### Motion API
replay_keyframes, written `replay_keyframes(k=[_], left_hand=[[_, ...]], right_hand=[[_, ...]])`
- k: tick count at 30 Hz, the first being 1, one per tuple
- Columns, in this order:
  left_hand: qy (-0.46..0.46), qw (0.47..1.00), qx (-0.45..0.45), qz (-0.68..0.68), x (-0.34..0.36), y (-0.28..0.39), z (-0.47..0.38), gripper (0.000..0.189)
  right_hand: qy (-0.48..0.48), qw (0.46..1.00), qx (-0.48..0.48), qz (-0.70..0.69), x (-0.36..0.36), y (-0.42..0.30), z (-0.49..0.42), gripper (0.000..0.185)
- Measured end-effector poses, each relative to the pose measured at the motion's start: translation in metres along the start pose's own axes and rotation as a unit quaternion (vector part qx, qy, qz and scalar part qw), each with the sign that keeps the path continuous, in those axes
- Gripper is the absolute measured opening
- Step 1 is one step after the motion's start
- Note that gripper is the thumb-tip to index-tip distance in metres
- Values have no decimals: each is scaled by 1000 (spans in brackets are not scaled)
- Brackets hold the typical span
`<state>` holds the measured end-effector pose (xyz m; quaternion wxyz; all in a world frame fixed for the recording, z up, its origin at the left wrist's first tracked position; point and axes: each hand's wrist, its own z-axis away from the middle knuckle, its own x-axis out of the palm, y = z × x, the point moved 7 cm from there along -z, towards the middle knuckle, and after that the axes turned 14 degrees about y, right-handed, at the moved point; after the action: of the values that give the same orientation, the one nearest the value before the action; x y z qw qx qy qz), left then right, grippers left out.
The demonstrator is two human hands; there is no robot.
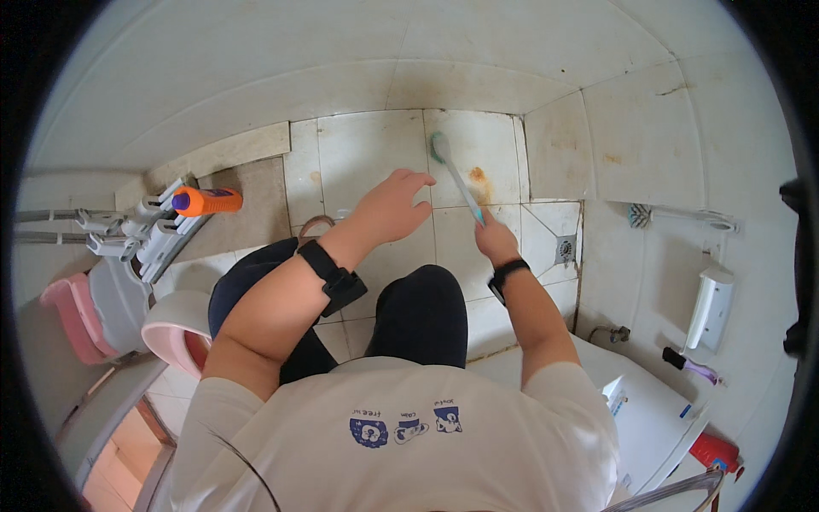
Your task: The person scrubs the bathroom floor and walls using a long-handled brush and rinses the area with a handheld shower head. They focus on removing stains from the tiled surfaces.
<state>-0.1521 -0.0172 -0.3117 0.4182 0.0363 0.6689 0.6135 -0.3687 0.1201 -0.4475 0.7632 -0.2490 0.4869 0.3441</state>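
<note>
My right hand (496, 238) grips the blue-tipped end of a long-handled scrubbing brush (458, 180). Its green bristles touch or hover just above the white floor tiles (371, 153), close to the foot of the wall; which of the two I cannot tell. To the left of the brush, my left hand (398, 206) is held in the air over the floor, fingers apart and holding nothing. A rusty brown stain (480, 181) marks the tile right of the brush handle. Partly hidden behind my left forearm is a brown ring-like object (317, 225).
An orange bottle with a purple cap (208, 201) lies by white mop-like tools (160, 233) at left. Pink and grey basins (77, 313) and a pink-rimmed bucket (167, 333) stand below. A floor drain (565, 249), wall brush (640, 216) and white appliance (646, 416) are at right.
</note>
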Motion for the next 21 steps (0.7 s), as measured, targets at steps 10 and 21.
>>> replay_keyframes(k=[10,21], left_hand=[[7,999,1,-37,3,-7,0,41],[-3,999,9,-34,18,-2,-6,41]], right_hand=[[30,994,-46,-90,6,-77,-30,46],[-8,994,-45,-99,30,-28,-13,55]])
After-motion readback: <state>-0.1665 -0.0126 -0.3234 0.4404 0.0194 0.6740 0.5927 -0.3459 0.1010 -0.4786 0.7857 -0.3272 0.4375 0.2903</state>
